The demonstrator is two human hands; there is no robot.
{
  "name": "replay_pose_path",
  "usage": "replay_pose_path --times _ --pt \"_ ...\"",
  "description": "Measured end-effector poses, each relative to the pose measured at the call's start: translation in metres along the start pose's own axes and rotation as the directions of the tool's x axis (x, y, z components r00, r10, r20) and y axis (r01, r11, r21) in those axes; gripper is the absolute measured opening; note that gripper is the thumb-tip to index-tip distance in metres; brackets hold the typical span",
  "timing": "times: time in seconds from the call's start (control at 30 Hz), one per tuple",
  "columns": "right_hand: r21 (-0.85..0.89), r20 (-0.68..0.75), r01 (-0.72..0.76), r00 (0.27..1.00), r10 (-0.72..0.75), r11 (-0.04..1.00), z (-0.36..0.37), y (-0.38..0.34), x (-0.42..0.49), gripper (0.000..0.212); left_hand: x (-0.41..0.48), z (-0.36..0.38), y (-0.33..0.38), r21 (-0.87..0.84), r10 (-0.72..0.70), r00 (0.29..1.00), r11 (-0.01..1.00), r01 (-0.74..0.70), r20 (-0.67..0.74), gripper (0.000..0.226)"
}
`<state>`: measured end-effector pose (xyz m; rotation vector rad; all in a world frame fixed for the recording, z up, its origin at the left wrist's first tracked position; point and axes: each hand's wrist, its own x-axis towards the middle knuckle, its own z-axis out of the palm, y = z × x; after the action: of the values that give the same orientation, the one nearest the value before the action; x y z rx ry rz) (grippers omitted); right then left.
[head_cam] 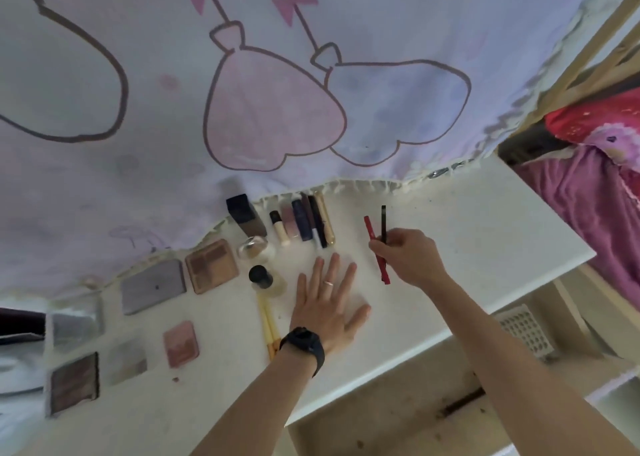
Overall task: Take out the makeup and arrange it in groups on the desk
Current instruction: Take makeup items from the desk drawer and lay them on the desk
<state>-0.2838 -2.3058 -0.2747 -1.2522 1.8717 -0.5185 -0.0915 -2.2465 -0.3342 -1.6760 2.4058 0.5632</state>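
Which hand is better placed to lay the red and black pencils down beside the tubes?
Right. The right hand grips the red pencil and the black pencil above the desk, right of the tubes; the left hand lies flat, holding nothing.

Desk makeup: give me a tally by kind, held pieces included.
Flat palettes: 6
Tubes in the row: 6
Bottles: 3
Yellow sticks: 2
Pencils in the right hand: 2
Total: 19

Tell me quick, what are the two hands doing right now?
Left hand: open, fingers straight and spread, palm down on the desk.
Right hand: closed grip, pinching a red pencil and a black pencil.
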Motion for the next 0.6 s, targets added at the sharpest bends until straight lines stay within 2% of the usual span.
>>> replay_pose_path --times 0.13,0.3,0.43,0.6 --pt "-0.135 0.063 0.029 0.998 -0.021 0.99 0.024 -0.026 0.041 0.034 0.003 0.003 -0.003 -0.035 0.024 0.999 0.999 -0.023 0.022 0.078" --pt "-0.205 0.094 0.081 0.994 -0.062 0.976 0.041 -0.053 0.069 0.02 0.005 -0.001 -0.004 -0.041 0.03 0.998 0.999 -0.028 0.053 0.078" --pt "-0.208 0.066 0.095 0.994 -0.083 0.973 0.046 -0.054 0.072 0.026 0.005 -0.002 -0.005 -0.038 0.032 0.997 0.999 -0.029 0.063 0.078" --pt "-0.19 0.091 0.126 0.99 -0.11 0.974 0.047 -0.045 0.068 0.018 0.005 -0.001 -0.005 -0.023 0.03 0.998 0.999 -0.029 0.052 0.079"
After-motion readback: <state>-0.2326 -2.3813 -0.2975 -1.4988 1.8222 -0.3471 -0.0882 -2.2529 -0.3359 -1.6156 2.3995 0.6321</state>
